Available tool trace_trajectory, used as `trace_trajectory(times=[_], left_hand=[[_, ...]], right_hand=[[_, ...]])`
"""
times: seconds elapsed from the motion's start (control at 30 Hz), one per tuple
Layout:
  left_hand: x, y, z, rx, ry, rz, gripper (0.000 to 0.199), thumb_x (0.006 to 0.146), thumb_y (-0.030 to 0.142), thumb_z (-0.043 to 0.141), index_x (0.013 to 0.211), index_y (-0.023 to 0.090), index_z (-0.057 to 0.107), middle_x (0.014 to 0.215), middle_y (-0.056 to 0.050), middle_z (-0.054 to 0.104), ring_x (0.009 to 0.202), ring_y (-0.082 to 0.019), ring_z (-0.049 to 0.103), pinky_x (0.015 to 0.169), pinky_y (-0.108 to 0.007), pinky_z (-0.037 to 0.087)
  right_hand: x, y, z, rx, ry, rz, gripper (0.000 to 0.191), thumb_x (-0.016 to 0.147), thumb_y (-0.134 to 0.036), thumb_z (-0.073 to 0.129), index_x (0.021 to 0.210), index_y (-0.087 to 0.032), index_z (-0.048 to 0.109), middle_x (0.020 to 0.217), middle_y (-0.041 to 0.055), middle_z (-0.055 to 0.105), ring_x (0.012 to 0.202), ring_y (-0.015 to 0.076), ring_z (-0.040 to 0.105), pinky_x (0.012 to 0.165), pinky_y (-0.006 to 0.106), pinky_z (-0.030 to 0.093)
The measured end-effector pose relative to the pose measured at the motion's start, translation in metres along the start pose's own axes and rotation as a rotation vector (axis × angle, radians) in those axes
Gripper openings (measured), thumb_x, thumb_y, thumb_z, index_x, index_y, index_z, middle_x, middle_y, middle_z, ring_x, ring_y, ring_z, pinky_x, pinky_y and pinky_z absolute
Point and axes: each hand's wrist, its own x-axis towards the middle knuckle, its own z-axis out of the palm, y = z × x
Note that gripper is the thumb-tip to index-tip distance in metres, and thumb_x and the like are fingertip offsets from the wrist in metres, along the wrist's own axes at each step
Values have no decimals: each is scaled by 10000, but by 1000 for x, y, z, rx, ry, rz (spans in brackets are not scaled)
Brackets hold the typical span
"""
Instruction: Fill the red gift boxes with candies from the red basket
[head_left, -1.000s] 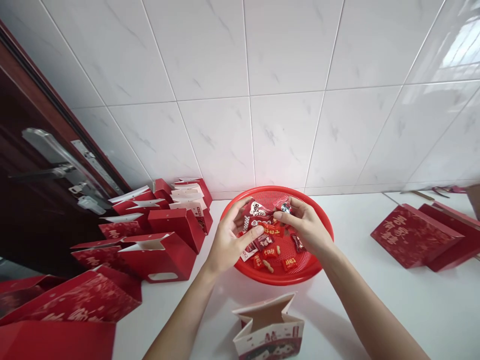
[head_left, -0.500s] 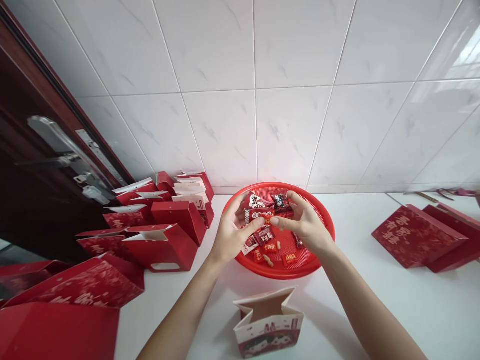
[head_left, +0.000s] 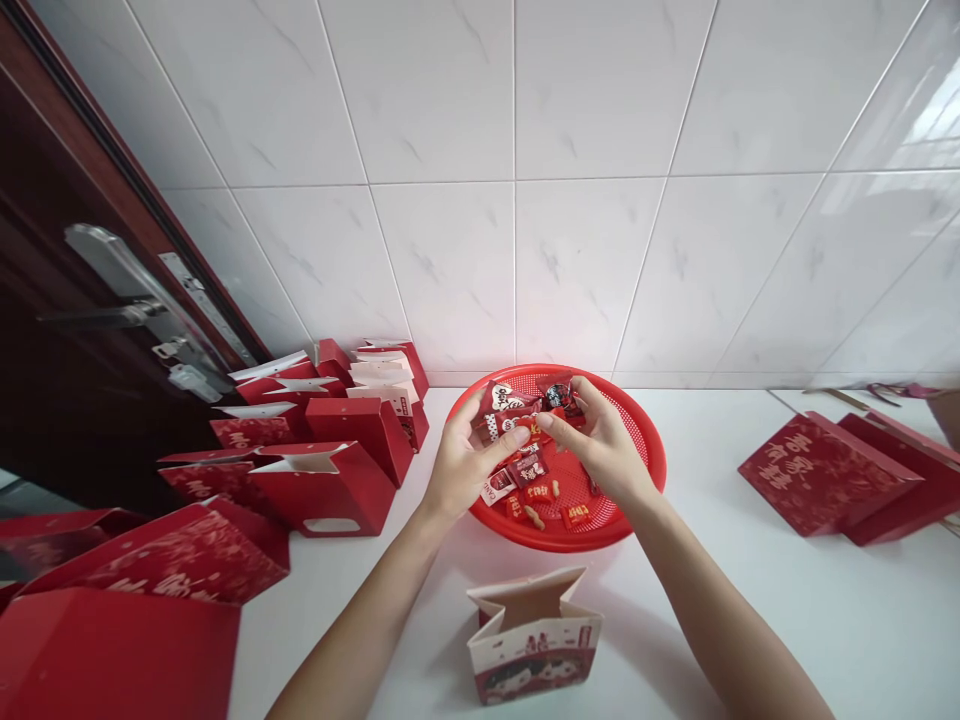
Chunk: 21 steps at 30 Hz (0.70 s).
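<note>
- Taking the red basket (head_left: 559,541) as the dial, with 12 toward the tiled wall (head_left: 570,280), the wrapped sweets (head_left: 529,467) lie inside it, mostly from the centre toward 7 through 12.
- The left hand (head_left: 459,465) reaches over the rim at 9, fingers curved around the lettered packet (head_left: 510,397) at 11, thumb pointing toward the centre; whether its grip is closed on anything, I cannot tell.
- The right hand (head_left: 611,450) comes in at 3, thumb spread toward the centre, fingers beside the dark-wrapped sweet (head_left: 559,394) at 12; its grip, too, I cannot tell.
- A peanut (head_left: 535,517) lies at 7, an orange-red sweet (head_left: 576,516) at 5.
- Beyond the rim, at 6, an open-topped bag (head_left: 536,645) stands upright on the white table (head_left: 825,610).
- Red cartons (head_left: 360,425) crowd 8 to 10; two more (head_left: 821,475) lean together at 3.
</note>
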Motion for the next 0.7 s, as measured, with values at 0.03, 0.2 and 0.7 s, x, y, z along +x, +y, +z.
trace_trajectory(times=[0.03, 0.2, 0.7], left_hand=[[0, 0, 0, -3, 2, -7, 520, 763, 412, 892, 1190, 203, 683, 1179, -84, 793, 1122, -309, 748, 984, -432, 613], [-2, -2, 4, -24, 4, -22, 527, 730, 404, 921, 1160, 220, 676, 1167, -76, 791, 1122, -311, 745, 976, -434, 615], [-46, 94, -57, 859, -675, 121, 127, 972, 356, 696, 1030, 304, 796, 1385, -21, 678, 1222, -241, 677, 1034, -304, 525]], right_hand=[[0, 1, 1, -4, 5, 10, 362, 863, -496, 770, 1081, -249, 621, 1089, 57, 683, 1014, 256, 627, 850, 388, 539], [-3, 7, 7, 52, -26, 61, 384, 884, -519, 749, 1136, -259, 621, 1012, 48, 672, 929, 252, 638, 756, 382, 579], [-27, -42, -49, 0, -275, -43, 270, 893, -338, 815, 1102, -200, 712, 952, 51, 733, 822, 192, 705, 684, 281, 591]])
